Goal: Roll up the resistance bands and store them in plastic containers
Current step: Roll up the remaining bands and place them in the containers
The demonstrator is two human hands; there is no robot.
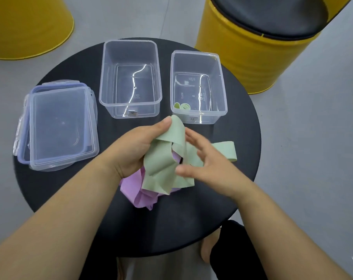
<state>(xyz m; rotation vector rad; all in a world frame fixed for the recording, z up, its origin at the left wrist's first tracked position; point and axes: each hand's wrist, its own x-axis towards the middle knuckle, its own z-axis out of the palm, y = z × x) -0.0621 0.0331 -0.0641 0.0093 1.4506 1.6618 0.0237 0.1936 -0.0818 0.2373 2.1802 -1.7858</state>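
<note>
Black round table [222,209], crumpled pale-green band [161,158], left hand [135,146] pinching

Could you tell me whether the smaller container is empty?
Not empty: the smaller container holds one rolled green band in its near left corner.

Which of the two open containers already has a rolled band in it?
The smaller right container: a rolled green band sits in its near-left corner. The larger container holds none.
</note>
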